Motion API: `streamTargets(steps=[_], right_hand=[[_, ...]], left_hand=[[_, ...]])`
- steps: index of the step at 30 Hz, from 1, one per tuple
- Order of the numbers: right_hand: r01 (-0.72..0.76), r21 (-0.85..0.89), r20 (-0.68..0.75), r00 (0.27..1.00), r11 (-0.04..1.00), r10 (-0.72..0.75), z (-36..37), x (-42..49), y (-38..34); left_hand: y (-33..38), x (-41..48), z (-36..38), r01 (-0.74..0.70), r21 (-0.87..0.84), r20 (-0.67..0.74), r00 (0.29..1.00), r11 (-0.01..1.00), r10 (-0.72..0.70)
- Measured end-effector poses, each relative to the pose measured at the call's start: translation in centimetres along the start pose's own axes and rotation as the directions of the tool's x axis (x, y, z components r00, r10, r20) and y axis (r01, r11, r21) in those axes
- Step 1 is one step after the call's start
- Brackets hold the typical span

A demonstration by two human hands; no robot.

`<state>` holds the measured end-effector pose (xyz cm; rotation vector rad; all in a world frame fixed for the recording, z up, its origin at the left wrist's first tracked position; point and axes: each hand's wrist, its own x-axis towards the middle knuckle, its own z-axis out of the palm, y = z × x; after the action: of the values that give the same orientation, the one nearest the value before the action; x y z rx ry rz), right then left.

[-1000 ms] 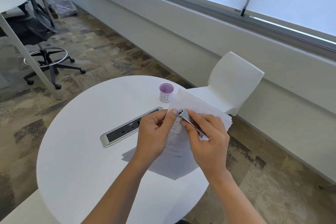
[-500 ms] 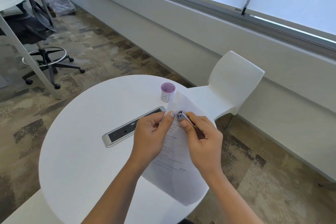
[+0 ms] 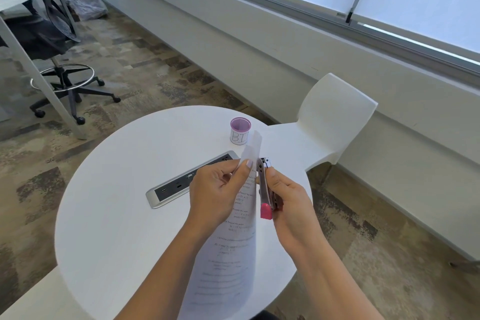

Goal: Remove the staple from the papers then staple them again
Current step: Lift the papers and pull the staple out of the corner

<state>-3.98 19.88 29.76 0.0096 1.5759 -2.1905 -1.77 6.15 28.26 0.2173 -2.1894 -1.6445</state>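
Note:
The printed papers (image 3: 228, 262) hang almost edge-on above the round white table (image 3: 109, 215), with their top corner raised. My left hand (image 3: 217, 192) pinches the papers near that top corner, thumb on the front. My right hand (image 3: 288, 205) grips a slim metal stapler (image 3: 265, 187) with a pink rear end. Its front jaw sits right beside the papers' upper right edge. I cannot see the staple itself.
A small purple-rimmed cup (image 3: 240, 130) marked with letters stands at the table's far side. A silver power outlet strip (image 3: 187, 183) is set into the tabletop, left of my hands. A white chair (image 3: 322, 127) stands past the table's right edge, and a black office chair (image 3: 52, 41) is far left.
The papers have swung from lying flat toward me to hanging nearly edge-on and upright. My right hand has turned the stapler so its pink end now shows and points toward me.

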Motion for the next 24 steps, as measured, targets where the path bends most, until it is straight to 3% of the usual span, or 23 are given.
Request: streamTargets(steps=[5,8,10,12,14,17,21,24], right_hand=[[-0.188,0.332,0.005,0.980,0.924,0.197,-0.5,0.9,0.0],[-0.091,0.359,-0.062,0.991,0.929,0.121,-1.6,1.3,-0.6],[0.031,0.217,-0.129,0.992,0.976,-0.002,-1.8,1.1,-0.8],[0.196,-0.070,-0.188,0.960,0.978,-0.206,-1.8,0.8,-0.5],[0.353,-0.338,-0.185,0.884,0.872,-0.430,-1.8,0.8,0.1],[0.515,-0.553,-0.073,0.753,0.655,-0.654,-1.7,0.7,0.9],[0.587,-0.714,0.075,0.606,0.381,-0.792,-1.8,0.4,1.5],[0.593,-0.750,0.108,0.548,0.294,-0.829,-1.8,0.4,1.5]], left_hand=[[-0.4,0.3,-0.2,-0.024,-0.010,-0.023,0.999,1.000,0.024],[-0.8,0.4,-0.5,-0.017,-0.047,-0.022,1.000,0.999,0.016],[-0.7,0.5,-0.6,0.009,-0.031,-0.010,1.000,0.999,-0.010],[-0.4,0.6,-0.5,0.037,-0.005,-0.008,0.999,0.999,-0.037],[0.0,0.6,-0.5,0.053,-0.002,-0.008,0.999,0.999,-0.053],[0.2,0.6,-0.5,0.033,-0.012,0.000,0.999,0.999,-0.033],[0.3,0.6,-0.4,0.033,-0.054,0.015,0.999,0.998,-0.032],[0.4,0.5,-0.4,0.039,-0.072,0.016,0.999,0.997,-0.038]])
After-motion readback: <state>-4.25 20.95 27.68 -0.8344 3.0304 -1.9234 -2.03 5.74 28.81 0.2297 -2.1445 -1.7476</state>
